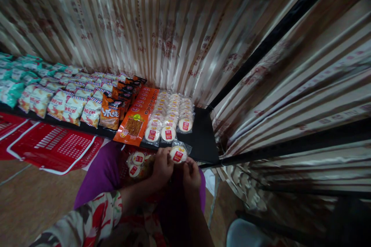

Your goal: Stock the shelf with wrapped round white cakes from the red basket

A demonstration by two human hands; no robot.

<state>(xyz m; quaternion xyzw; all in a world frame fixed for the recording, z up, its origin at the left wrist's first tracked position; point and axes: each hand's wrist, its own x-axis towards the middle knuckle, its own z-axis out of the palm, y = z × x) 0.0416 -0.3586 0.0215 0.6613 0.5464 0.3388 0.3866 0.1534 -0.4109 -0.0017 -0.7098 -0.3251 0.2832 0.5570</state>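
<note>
Between my two hands is a round white rice cracker in a clear wrapper [178,154] with a red label. My left hand [162,168] pinches its left edge, and the fingers of my right hand [191,175] close on its lower right edge. Just beyond it, rows of the same wrapped crackers [168,134] lie overlapping on a black shelf [204,135]. More wrapped crackers [135,170] sit low between my knees, left of my left hand, partly hidden by my arm.
Left of the crackers lie a flat orange snack packet [133,123], orange bags [110,112], white snack bags [74,109] and teal bags [11,92]. Red baskets [58,146] with white handles stand below the shelf's left part. A black post [261,54] and striped curtain [179,34] bound the right and back.
</note>
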